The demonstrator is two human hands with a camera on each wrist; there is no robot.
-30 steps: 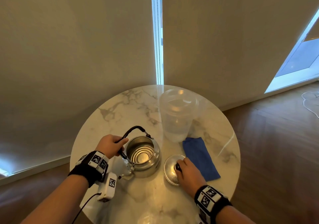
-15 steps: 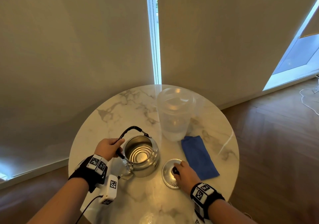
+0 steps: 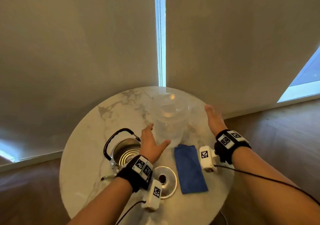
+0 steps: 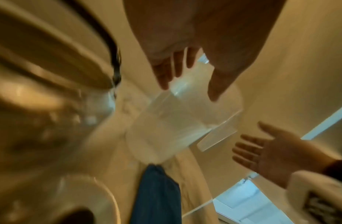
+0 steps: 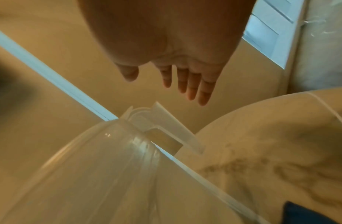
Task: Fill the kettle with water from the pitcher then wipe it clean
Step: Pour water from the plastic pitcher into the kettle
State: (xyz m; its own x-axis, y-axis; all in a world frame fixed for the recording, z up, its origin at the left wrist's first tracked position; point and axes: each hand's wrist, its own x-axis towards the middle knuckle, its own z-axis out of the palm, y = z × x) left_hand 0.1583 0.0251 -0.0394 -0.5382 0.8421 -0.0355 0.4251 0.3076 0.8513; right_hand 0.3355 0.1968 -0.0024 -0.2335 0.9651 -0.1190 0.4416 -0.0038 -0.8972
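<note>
Both hands are spread, holding nothing: left hand at the clear pitcher's seven o'clock, right hand at three.

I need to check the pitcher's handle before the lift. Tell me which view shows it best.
The right wrist view: the pitcher's handle sits mid-frame, sharp, just below the open right hand. The left wrist view shows it blurred. In the head view it is faint, hard to make out.
</note>
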